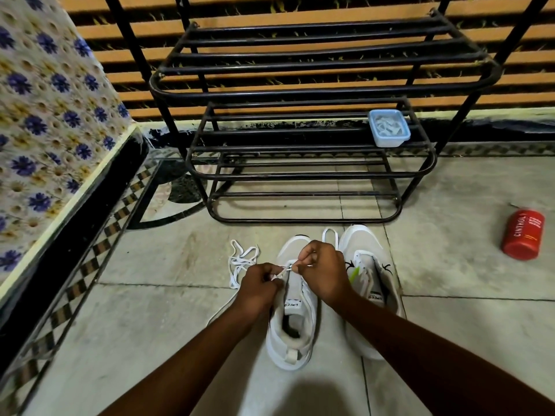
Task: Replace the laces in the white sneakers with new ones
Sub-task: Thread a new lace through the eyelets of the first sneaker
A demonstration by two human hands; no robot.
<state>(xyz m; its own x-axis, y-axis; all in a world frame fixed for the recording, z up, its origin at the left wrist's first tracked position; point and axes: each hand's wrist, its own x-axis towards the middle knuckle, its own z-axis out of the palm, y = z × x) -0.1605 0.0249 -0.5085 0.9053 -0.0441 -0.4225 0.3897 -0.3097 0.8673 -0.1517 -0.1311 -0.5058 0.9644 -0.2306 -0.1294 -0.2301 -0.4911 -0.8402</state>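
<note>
Both my hands, left hand (pixel 260 283) and right hand (pixel 322 270), pinch a lace (pixel 284 271) at the left sneaker (pixel 292 325)'s lowest eyelets; the right sneaker (pixel 371 283) waits.

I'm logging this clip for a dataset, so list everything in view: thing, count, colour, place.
sneakers: 2, white, side by side on the floor; the left sneaker under the hands, the right sneaker beside it
lace: 1, white, stretched between the fingers over the left sneaker
loose lace: 1, white, in a heap on the floor left of the sneakers
shoe rack: 1, black metal, behind the sneakers
plastic box: 1, pale blue, on a rack shelf
can: 1, red, lying on the floor, right
floor: grey tiles
left hand: pinches the lace
right hand: pinches the lace
</note>
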